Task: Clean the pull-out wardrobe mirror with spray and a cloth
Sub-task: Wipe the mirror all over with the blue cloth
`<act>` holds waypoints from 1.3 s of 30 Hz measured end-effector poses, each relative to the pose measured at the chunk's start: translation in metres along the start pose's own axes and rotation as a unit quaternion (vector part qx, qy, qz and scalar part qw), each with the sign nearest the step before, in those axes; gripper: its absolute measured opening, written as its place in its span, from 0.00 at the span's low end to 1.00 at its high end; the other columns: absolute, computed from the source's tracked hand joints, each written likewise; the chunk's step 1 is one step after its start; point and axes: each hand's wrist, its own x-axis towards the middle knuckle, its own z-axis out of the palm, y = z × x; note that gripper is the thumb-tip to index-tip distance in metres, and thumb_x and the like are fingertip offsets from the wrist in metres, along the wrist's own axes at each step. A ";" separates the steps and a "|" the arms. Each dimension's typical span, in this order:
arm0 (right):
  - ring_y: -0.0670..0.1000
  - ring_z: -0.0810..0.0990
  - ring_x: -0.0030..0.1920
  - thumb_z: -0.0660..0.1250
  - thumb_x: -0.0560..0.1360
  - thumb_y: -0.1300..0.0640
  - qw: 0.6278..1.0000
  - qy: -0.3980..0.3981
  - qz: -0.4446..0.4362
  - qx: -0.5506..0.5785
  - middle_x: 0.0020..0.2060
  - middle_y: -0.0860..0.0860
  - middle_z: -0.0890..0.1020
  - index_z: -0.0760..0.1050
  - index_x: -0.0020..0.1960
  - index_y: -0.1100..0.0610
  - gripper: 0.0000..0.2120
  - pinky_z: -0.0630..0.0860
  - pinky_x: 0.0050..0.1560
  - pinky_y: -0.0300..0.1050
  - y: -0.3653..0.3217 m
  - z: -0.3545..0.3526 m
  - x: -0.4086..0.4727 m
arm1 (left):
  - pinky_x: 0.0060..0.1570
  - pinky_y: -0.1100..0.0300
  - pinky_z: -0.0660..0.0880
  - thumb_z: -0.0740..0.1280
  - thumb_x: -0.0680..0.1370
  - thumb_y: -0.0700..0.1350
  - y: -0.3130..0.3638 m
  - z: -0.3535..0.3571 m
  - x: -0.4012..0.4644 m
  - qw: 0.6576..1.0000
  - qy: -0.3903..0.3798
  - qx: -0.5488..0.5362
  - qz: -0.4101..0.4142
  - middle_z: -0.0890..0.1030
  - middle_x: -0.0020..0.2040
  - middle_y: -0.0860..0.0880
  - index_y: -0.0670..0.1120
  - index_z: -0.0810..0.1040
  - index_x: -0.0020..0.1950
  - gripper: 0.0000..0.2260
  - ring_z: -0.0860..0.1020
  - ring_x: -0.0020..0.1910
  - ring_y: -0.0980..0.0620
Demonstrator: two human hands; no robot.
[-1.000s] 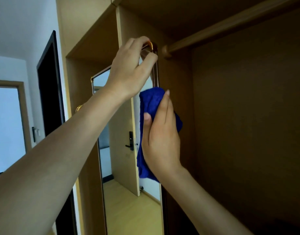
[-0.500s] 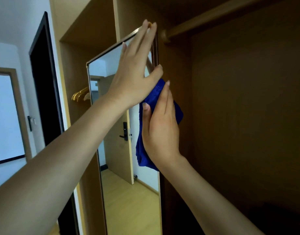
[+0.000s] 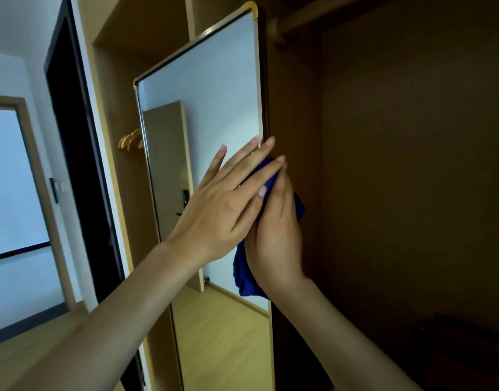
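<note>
The pull-out mirror [image 3: 208,94] stands tall at the wardrobe's centre, in a thin metal frame with a yellow top corner, and reflects a door and a wooden floor. With straight fingers, my right hand [image 3: 276,241] presses a blue cloth [image 3: 244,275] against the mirror's right edge. The cloth hangs out below the palm. My left hand [image 3: 223,204] lies flat with its fingers spread across the glass, overlapping the fingers of my right hand. No spray bottle is in view.
Right of the mirror is the dark wardrobe interior [image 3: 411,165] with a hanging rail [image 3: 299,21] at the top. Wooden hangers [image 3: 129,141] hang in the compartment to the left. Further left are a dark doorway [image 3: 73,136] and a bright window [image 3: 14,179].
My left hand let go of the mirror's top corner and came down flat beside my right hand. More of the mirror's face now shows. My right hand stayed on the cloth.
</note>
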 end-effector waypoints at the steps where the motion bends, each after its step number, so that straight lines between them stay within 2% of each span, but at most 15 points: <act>1: 0.43 0.51 0.74 0.58 0.82 0.54 1.000 -0.012 0.005 0.010 0.77 0.57 0.56 0.45 0.78 0.59 0.32 0.58 0.73 0.42 -0.002 -0.002 0.004 | 0.77 0.48 0.47 0.52 0.84 0.45 0.000 0.001 -0.003 1.000 0.010 -0.008 -0.015 0.59 0.78 0.47 0.47 0.60 0.77 0.20 0.53 0.78 0.52; 3: 0.42 0.50 0.74 0.55 0.82 0.51 0.997 -0.047 0.029 0.057 0.78 0.53 0.53 0.43 0.78 0.57 0.32 0.56 0.72 0.38 -0.004 -0.007 0.010 | 0.77 0.50 0.49 0.53 0.84 0.44 0.004 0.005 -0.012 0.997 0.040 -0.033 -0.051 0.58 0.78 0.47 0.45 0.58 0.77 0.21 0.54 0.78 0.51; 6: 0.48 0.55 0.76 0.51 0.81 0.46 0.995 -0.052 0.035 0.075 0.78 0.52 0.54 0.42 0.79 0.56 0.32 0.60 0.70 0.38 -0.001 -0.009 0.009 | 0.77 0.49 0.52 0.55 0.82 0.41 0.019 0.017 -0.043 0.990 0.074 -0.078 -0.086 0.57 0.78 0.45 0.41 0.55 0.77 0.23 0.55 0.78 0.48; 9: 0.49 0.55 0.76 0.50 0.80 0.44 0.997 -0.041 0.031 0.060 0.78 0.54 0.54 0.42 0.78 0.56 0.33 0.56 0.70 0.35 0.005 -0.004 -0.002 | 0.76 0.49 0.52 0.55 0.81 0.40 0.033 0.034 -0.081 0.991 0.050 -0.092 -0.078 0.55 0.79 0.46 0.40 0.52 0.77 0.26 0.56 0.78 0.46; 13: 0.44 0.52 0.75 0.48 0.81 0.41 0.995 -0.049 0.033 0.076 0.78 0.54 0.54 0.39 0.77 0.53 0.32 0.49 0.70 0.25 0.016 0.000 -0.027 | 0.77 0.52 0.48 0.59 0.77 0.44 0.037 0.041 -0.099 0.992 0.011 -0.095 -0.076 0.51 0.80 0.48 0.45 0.47 0.80 0.33 0.53 0.79 0.46; 15: 0.45 0.53 0.75 0.47 0.81 0.41 0.994 -0.053 0.034 0.085 0.77 0.54 0.55 0.41 0.78 0.54 0.32 0.49 0.71 0.26 0.020 0.001 -0.039 | 0.77 0.50 0.47 0.60 0.75 0.45 0.031 0.036 -0.096 0.994 -0.007 -0.092 -0.063 0.49 0.80 0.47 0.45 0.45 0.80 0.36 0.51 0.79 0.46; 18: 0.46 0.54 0.76 0.48 0.81 0.41 0.993 -0.061 0.046 0.094 0.77 0.54 0.55 0.40 0.78 0.54 0.32 0.50 0.71 0.26 0.021 0.000 -0.049 | 0.77 0.48 0.48 0.58 0.78 0.42 0.022 0.022 -0.077 0.994 -0.003 -0.093 -0.063 0.52 0.79 0.46 0.41 0.50 0.78 0.30 0.52 0.79 0.47; 22: 0.40 0.50 0.74 0.51 0.80 0.46 0.994 -0.059 0.050 0.078 0.77 0.54 0.55 0.42 0.78 0.57 0.32 0.49 0.68 0.22 0.019 0.000 -0.047 | 0.77 0.48 0.46 0.52 0.83 0.46 0.013 0.009 -0.037 0.999 -0.008 -0.011 -0.042 0.56 0.79 0.47 0.46 0.58 0.77 0.22 0.51 0.79 0.50; 26: 0.38 0.49 0.73 0.51 0.80 0.46 0.995 -0.053 0.045 0.074 0.77 0.54 0.55 0.45 0.78 0.60 0.33 0.49 0.66 0.20 0.018 0.000 -0.040 | 0.77 0.51 0.45 0.50 0.84 0.48 0.007 0.003 -0.002 0.998 -0.008 0.034 -0.044 0.55 0.79 0.48 0.47 0.59 0.77 0.21 0.50 0.79 0.51; 30: 0.34 0.48 0.72 0.48 0.80 0.41 0.993 -0.059 0.055 0.086 0.75 0.46 0.54 0.43 0.78 0.56 0.33 0.50 0.65 0.20 0.020 0.001 -0.048 | 0.77 0.49 0.47 0.52 0.84 0.48 0.005 0.006 0.010 0.996 -0.006 0.086 -0.037 0.55 0.79 0.47 0.46 0.63 0.77 0.21 0.50 0.79 0.51; 32: 0.32 0.48 0.71 0.47 0.80 0.39 0.993 -0.063 0.067 0.080 0.75 0.43 0.54 0.40 0.78 0.51 0.32 0.50 0.65 0.20 0.023 0.003 -0.061 | 0.77 0.48 0.48 0.54 0.83 0.48 0.006 0.008 0.008 0.994 -0.006 0.104 -0.035 0.55 0.79 0.47 0.45 0.63 0.76 0.21 0.49 0.79 0.50; 34: 0.31 0.48 0.71 0.45 0.80 0.37 0.992 -0.071 0.081 0.070 0.75 0.46 0.56 0.38 0.76 0.45 0.30 0.51 0.65 0.19 0.028 0.005 -0.081 | 0.77 0.48 0.48 0.55 0.83 0.48 0.009 0.012 0.002 0.993 -0.008 0.116 -0.031 0.55 0.79 0.46 0.44 0.64 0.76 0.21 0.50 0.79 0.50; 37: 0.32 0.49 0.71 0.46 0.81 0.38 0.993 -0.063 0.084 0.056 0.75 0.51 0.59 0.42 0.77 0.49 0.30 0.50 0.65 0.20 0.035 0.008 -0.105 | 0.77 0.47 0.48 0.55 0.83 0.49 0.014 0.020 -0.011 0.991 -0.022 0.128 -0.019 0.55 0.79 0.46 0.43 0.65 0.75 0.22 0.50 0.79 0.49; 39: 0.32 0.48 0.72 0.46 0.81 0.38 0.993 -0.062 0.080 0.055 0.74 0.49 0.58 0.44 0.77 0.50 0.29 0.50 0.66 0.20 0.036 0.008 -0.109 | 0.77 0.47 0.48 0.55 0.83 0.50 0.019 0.024 -0.021 0.992 -0.031 0.122 -0.018 0.56 0.79 0.46 0.43 0.64 0.76 0.22 0.50 0.79 0.49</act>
